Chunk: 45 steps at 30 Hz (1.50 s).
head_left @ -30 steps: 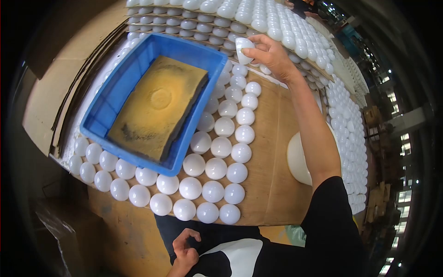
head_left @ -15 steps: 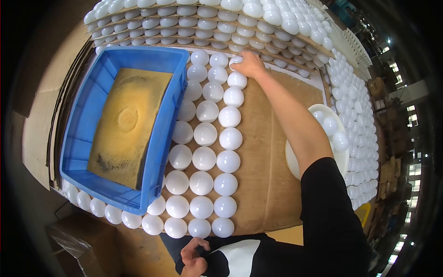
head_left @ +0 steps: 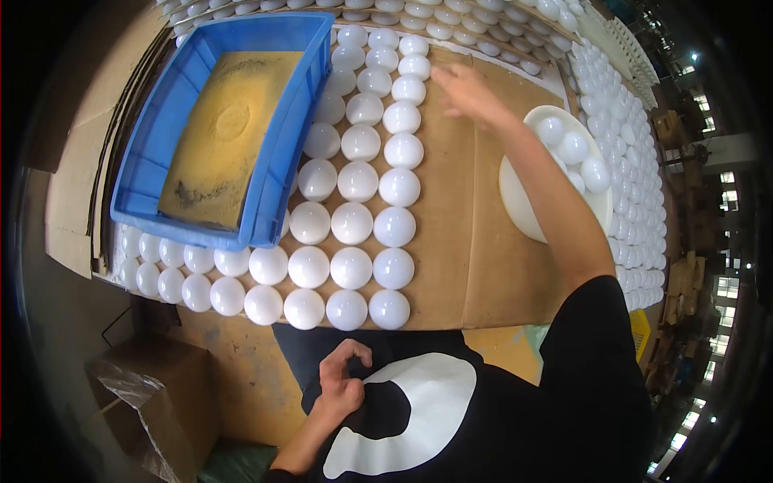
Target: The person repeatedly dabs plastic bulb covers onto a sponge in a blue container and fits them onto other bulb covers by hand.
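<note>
My right hand (head_left: 465,92) is over the cardboard, just right of the far end of the rightmost row. Its fingers are stretched out and slightly blurred, with nothing in them. Glossy white globes, like light bulb covers (head_left: 402,151), stand in rows on the cardboard sheet (head_left: 443,217). Beside my right forearm, a round white tub (head_left: 523,189) leans to one side with several loose globes (head_left: 574,147) in it. My left hand (head_left: 342,377) rests in front of my body, below the table edge. Its fingers are curled in loosely, and no object shows in them.
A blue plastic bin (head_left: 270,181) stands on the left over the rows, with a yellow-brown, dusty slab (head_left: 229,129) inside. Stacked layers of globes (head_left: 451,18) rise at the back, and more globes (head_left: 636,193) line the right. A cardboard box (head_left: 165,386) sits on the floor at lower left.
My right hand has let go of a globe at the far end of the rightmost row and drawn back to the right. The view has tilted downward, showing more of my body.
</note>
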Available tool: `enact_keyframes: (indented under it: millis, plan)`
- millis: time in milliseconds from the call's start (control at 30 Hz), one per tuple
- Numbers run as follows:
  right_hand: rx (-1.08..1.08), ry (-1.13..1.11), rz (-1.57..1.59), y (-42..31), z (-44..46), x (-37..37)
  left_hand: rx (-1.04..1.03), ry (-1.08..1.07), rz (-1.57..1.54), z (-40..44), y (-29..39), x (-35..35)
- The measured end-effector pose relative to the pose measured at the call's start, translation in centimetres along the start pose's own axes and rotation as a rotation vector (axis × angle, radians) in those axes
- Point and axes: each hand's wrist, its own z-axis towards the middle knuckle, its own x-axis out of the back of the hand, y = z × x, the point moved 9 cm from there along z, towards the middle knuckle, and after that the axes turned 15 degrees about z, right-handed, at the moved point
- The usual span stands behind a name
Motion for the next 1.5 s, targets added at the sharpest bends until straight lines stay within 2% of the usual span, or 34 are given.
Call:
enact_keyframes:
  millis: [33,67,133,200,267,333,433,533,633,700,733,767,833,933,967,1033,1100,1200,1233,1300,1333,1400,1467,1500]
  plan:
    - [-0.007,0.015,0.034,1.1,-2.4,-0.7,-0.005,0.003,0.004,0.1,0.5,0.0]
    - [-0.013,0.029,0.066,3.1,-4.4,-1.4,-0.008,-0.124,0.089,0.3,1.1,-1.3]
    - [0.125,0.091,0.012,7.5,-6.9,-2.1,0.006,-0.343,0.211,0.1,1.2,-3.7]
    - [0.022,0.141,0.218,9.0,-11.6,-4.1,-0.04,-0.379,0.296,0.4,1.4,-5.2]
    - [0.082,0.159,0.231,11.8,-11.9,-5.2,-0.068,-0.475,0.445,0.5,0.7,-6.8]
    - [0.231,0.229,0.203,11.5,-12.9,-5.7,-0.08,-0.476,0.504,0.9,0.5,-7.3]
    - [0.29,0.244,0.208,10.6,-14.0,-6.3,-0.113,-0.477,0.59,1.0,0.0,-7.5]
    - [0.309,0.222,0.141,10.2,-14.2,-6.7,-0.134,-0.434,0.6,1.2,0.3,-7.1]
    - [0.287,0.178,0.208,10.5,-14.5,-6.5,-0.093,-0.39,0.606,1.3,0.7,-6.7]
    - [0.383,0.235,0.429,11.4,-15.9,-5.4,-0.087,-0.398,0.58,1.0,0.9,-6.6]
    - [0.323,0.137,0.611,10.6,-17.8,-4.6,-0.065,-0.39,0.564,0.7,0.9,-6.4]
    - [0.341,0.172,0.609,10.4,-19.9,-2.9,-0.047,-0.377,0.55,0.5,0.8,-6.2]
    - [0.084,0.25,1.309,14.0,-23.0,-0.8,-0.008,-0.38,0.525,0.1,0.7,-6.0]
    - [0.18,0.535,1.38,15.7,-27.0,4.8,0.02,-0.425,0.538,-0.5,-0.1,-6.8]
    - [0.186,0.559,1.39,16.5,-27.4,5.7,0.027,-0.443,0.538,-0.7,-0.3,-7.2]
    - [0.286,0.653,1.261,17.5,-28.5,7.8,0.034,-0.48,0.544,-1.0,-0.8,-8.1]
    - [0.3,0.693,1.279,18.0,-29.4,9.2,0.005,-0.496,0.552,-1.0,-1.0,-8.9]
    - [0.144,0.737,1.201,19.8,-31.5,11.8,0.039,-0.453,0.53,-0.8,-0.4,-8.9]
    - [0.15,0.746,1.199,19.6,-32.8,13.2,0.031,-0.459,0.528,-0.9,-0.2,-8.9]
    - [-0.058,0.511,0.819,17.5,-34.3,14.6,0.035,-0.412,0.534,-0.9,-0.1,-8.4]
    - [-0.059,0.512,0.815,16.4,-34.9,16.0,0.035,-0.412,0.53,-0.8,-0.1,-8.5]
    - [0.003,0.585,0.133,12.3,-35.3,20.2,0.051,-0.457,0.506,-1.3,-0.4,-8.9]
    - [0.12,0.55,-0.334,7.9,-33.5,22.7,0.039,-0.478,0.521,-1.1,0.1,-9.4]
    - [0.121,0.554,-0.332,8.2,-31.9,24.1,0.02,-0.485,0.532,-0.9,0.4,-9.7]
